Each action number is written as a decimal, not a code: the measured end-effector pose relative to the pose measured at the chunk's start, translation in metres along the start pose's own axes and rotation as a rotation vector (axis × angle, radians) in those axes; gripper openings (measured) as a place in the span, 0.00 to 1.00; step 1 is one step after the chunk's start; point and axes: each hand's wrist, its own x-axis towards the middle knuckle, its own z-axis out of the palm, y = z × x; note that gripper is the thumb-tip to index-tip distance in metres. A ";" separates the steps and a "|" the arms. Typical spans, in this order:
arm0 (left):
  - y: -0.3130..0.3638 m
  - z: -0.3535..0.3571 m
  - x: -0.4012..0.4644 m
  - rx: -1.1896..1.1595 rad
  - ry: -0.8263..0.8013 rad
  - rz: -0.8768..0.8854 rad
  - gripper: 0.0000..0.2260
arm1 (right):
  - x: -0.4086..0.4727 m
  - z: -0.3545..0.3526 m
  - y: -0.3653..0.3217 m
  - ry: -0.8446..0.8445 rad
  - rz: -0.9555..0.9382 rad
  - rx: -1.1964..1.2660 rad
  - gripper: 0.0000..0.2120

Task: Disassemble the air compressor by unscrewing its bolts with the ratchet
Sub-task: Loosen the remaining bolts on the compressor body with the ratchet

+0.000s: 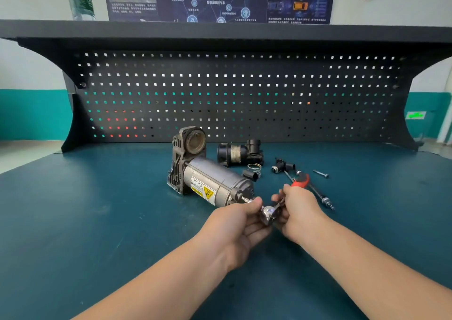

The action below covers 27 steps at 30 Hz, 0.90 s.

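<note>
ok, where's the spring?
Head view: the spring lies on the bench right of centre, between the compressor and the black cylinder.

desk point(97, 209): dark teal
pegboard point(232, 94): black, grid of small square holes
air compressor point(208, 175): grey body, yellow warning label
ratchet point(269, 213): shiny silver head, red handle
wall point(31, 114): white over teal band
</note>
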 end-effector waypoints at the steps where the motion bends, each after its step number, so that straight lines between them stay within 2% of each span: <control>1: 0.000 0.000 0.000 0.001 0.004 0.003 0.04 | 0.000 0.000 0.000 -0.008 0.012 0.015 0.14; 2: 0.000 0.000 0.000 0.001 0.005 0.005 0.04 | 0.001 0.001 0.000 -0.015 -0.026 0.012 0.14; 4: 0.001 -0.001 0.000 0.002 -0.004 0.003 0.05 | 0.002 0.002 -0.001 -0.021 -0.231 -0.066 0.14; 9: 0.001 -0.001 0.000 0.004 -0.013 0.023 0.08 | -0.014 0.002 0.000 -0.124 -1.032 -0.372 0.14; 12: 0.000 -0.001 -0.002 0.027 -0.040 0.037 0.06 | -0.027 -0.001 0.002 -0.234 -1.510 -0.638 0.12; 14: -0.001 -0.002 -0.002 0.025 -0.051 0.039 0.08 | -0.032 -0.002 0.003 -0.262 -1.844 -0.819 0.18; 16: -0.002 -0.004 -0.001 0.000 -0.055 0.037 0.08 | -0.035 -0.001 0.006 -0.295 -1.995 -0.913 0.21; 18: -0.001 -0.005 0.001 0.010 -0.052 0.031 0.06 | -0.034 0.000 0.008 -0.298 -1.964 -0.929 0.18; 20: 0.001 -0.006 0.002 0.050 -0.046 0.018 0.08 | -0.034 -0.002 0.012 -0.285 -1.770 -0.843 0.11; 23: 0.002 -0.003 0.001 0.043 -0.037 0.002 0.06 | -0.031 0.001 0.012 -0.280 -1.326 -0.553 0.11; 25: 0.002 -0.001 0.000 -0.004 -0.020 -0.003 0.04 | -0.023 0.004 0.007 -0.149 -1.064 -0.403 0.14; 27: 0.001 0.000 0.001 -0.015 -0.019 -0.001 0.04 | -0.009 0.005 0.000 -0.012 -0.687 -0.279 0.15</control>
